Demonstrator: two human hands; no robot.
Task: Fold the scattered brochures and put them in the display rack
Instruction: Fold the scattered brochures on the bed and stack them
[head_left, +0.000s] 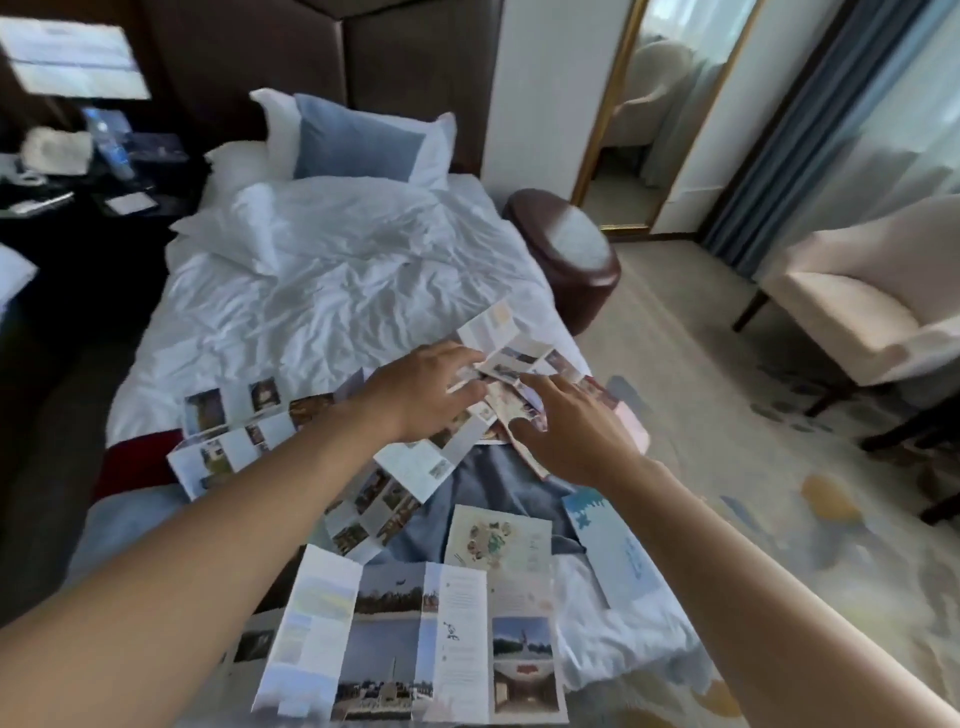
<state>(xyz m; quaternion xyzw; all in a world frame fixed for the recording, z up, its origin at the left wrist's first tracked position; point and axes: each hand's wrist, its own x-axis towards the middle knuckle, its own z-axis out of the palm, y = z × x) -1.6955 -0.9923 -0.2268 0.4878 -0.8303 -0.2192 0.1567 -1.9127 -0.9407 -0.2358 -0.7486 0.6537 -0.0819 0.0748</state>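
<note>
Several unfolded brochures lie scattered over the foot of the bed (332, 291). A crumpled brochure (511, 348) with photo panels lies near the bed's right edge. My left hand (426, 395) reaches over it, fingertips touching its panels. My right hand (566, 431) comes from the right with fingers spread, its fingertips on the same heap. A long strip brochure (234, 441) stretches to the left. A wide brochure (410, 644) with landscape photos lies nearest me, and a pale blue folded one (613, 551) sits at the right. No display rack is in view.
White pillows and a blue cushion (358, 140) are at the bed's head. A dark round stool (566, 254) stands right of the bed, and a cream armchair (857, 301) farther right. A dark desk (67, 171) with clutter is at the left.
</note>
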